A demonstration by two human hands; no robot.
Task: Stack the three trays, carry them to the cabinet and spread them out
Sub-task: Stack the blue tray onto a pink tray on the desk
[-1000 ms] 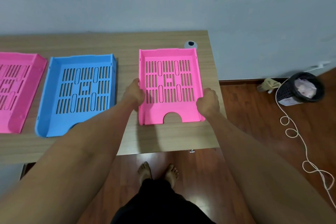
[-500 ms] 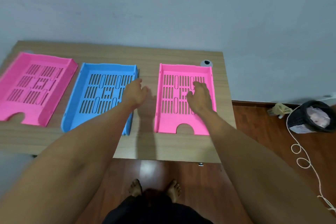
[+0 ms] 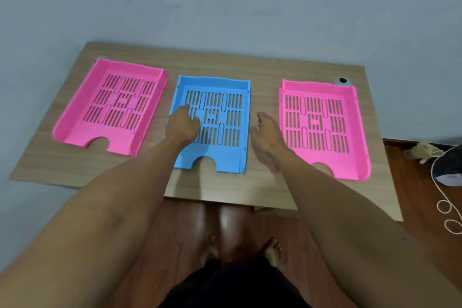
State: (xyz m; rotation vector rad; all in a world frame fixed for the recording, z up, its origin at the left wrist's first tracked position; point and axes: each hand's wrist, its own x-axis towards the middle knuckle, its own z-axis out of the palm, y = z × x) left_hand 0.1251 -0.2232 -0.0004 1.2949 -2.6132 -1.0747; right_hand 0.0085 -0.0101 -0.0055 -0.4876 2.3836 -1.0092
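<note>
Three slotted plastic trays lie side by side on a wooden table (image 3: 220, 62): a pink tray (image 3: 87, 107) on the left, a blue tray (image 3: 231, 117) in the middle and another pink tray (image 3: 350, 117) on the right. My left hand (image 3: 181, 125) hovers over the blue tray's left edge, fingers loosely apart, holding nothing. My right hand (image 3: 266, 130) is over the bare table between the blue tray and the right pink tray, open and empty.
A small black-and-white round object (image 3: 342, 80) sits behind the right pink tray. On the wooden floor to the right are a dark bin (image 3: 447, 170), a white cord (image 3: 447, 210) and crumpled paper (image 3: 422, 152). My bare feet (image 3: 240, 250) stand at the table's front edge.
Both hands let go of the right pink tray and moved left; the left one is now over the blue tray, the right beside it. The view shifted left, showing all three trays.
</note>
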